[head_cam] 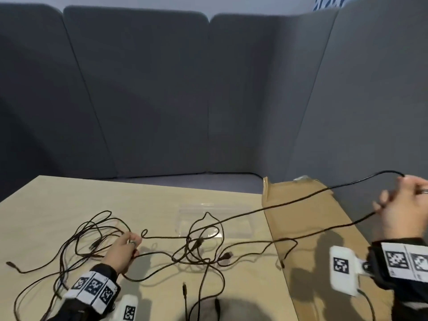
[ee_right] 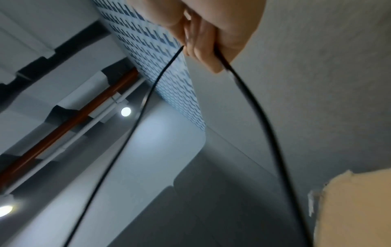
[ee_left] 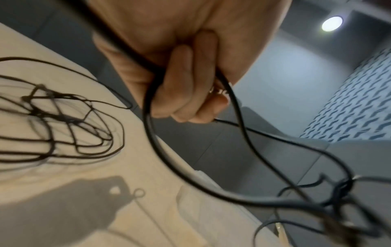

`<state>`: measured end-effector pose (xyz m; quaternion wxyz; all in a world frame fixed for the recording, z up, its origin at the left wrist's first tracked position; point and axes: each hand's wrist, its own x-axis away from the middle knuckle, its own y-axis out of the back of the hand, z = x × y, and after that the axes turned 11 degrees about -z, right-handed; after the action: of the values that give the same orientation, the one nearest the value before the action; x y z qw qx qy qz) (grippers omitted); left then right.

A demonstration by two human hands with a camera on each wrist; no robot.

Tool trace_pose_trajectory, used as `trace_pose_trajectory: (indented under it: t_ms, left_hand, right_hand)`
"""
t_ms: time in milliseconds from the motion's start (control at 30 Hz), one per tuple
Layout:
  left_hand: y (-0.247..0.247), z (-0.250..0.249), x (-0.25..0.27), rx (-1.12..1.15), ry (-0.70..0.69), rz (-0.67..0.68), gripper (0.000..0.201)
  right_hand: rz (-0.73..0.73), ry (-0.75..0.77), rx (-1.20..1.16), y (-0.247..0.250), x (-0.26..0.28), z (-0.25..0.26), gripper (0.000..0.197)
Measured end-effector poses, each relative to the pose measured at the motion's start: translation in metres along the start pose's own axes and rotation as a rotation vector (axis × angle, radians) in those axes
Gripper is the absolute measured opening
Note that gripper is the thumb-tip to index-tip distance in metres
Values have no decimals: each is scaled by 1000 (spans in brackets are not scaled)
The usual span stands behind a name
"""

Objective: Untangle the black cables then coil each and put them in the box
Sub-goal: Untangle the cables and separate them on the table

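Note:
Several thin black cables (head_cam: 196, 249) lie knotted together on the pale wooden table (head_cam: 150, 200). My left hand (head_cam: 125, 251) sits low at the left of the knot, fingers curled round one strand (ee_left: 160, 150) that loops out below the fist (ee_left: 184, 93). My right hand (head_cam: 403, 205) is raised at the far right above the cardboard box (head_cam: 312, 228). It grips a loop of cable (head_cam: 278, 206) whose two runs stretch taut back toward the knot. In the right wrist view the fingers (ee_right: 207, 33) pinch that cable (ee_right: 260, 117).
A clear plastic tray (head_cam: 213, 218) lies under the far part of the tangle. Loose plug ends (head_cam: 184, 288) lie near the front edge. More loops (head_cam: 97, 228) spread to the left. Grey padded panels (head_cam: 139, 89) wall in the back and right.

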<state>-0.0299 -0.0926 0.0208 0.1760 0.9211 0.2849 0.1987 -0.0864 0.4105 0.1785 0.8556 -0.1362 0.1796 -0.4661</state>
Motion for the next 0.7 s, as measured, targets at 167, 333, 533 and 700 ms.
trace_pose_trajectory:
  t_ms: [167, 333, 533, 700]
  left_hand:
    - [-7, 27, -19, -232, 49, -185, 14]
    - [-22, -9, 28, -694, -251, -151, 51]
    - [-108, -97, 145, -118, -674, 560, 120]
    - [-167, -124, 194, -7, -811, 830, 111]
  right_hand:
    - [-28, -88, -337, 35, -44, -7, 12]
    - [83, -133, -499, 45, -29, 7, 11]
    - [569, -231, -325, -21, 103, 67, 23]
    - [801, -393, -297, -32, 136, 81, 18]
